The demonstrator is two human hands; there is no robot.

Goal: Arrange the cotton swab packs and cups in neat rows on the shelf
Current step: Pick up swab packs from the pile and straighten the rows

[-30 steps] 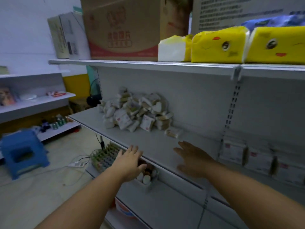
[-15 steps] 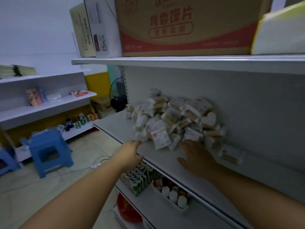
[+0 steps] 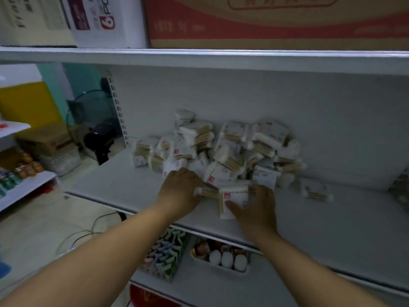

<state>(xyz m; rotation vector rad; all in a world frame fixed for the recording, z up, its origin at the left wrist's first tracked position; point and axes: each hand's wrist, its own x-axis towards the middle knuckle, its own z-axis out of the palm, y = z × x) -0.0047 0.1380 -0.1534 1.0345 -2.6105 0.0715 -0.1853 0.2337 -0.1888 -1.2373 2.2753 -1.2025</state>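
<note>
A loose heap of cotton swab packs point(image 3: 223, 149) lies against the back wall of the white shelf point(image 3: 115, 187). My left hand point(image 3: 179, 191) rests at the heap's front edge, fingers on a pack of wooden-stick swabs point(image 3: 208, 192). My right hand point(image 3: 256, 209) lies beside it and grips a white swab pack point(image 3: 232, 197) with a red label, thumb under its near edge. One single pack point(image 3: 314, 191) lies apart to the right. No cups are in view.
Cardboard boxes point(image 3: 265, 21) stand on the upper shelf. Below are a rack of small coloured packets point(image 3: 166, 253) and a tray of small bottles point(image 3: 223, 258). A black fan point(image 3: 97, 131) stands at the shelf's left end. Cables point(image 3: 84, 235) lie on the floor.
The camera has come closer and swung left onto the heap. Both hands have moved forward from the shelf's front edge to the pile and taken hold of packs at its near side.
</note>
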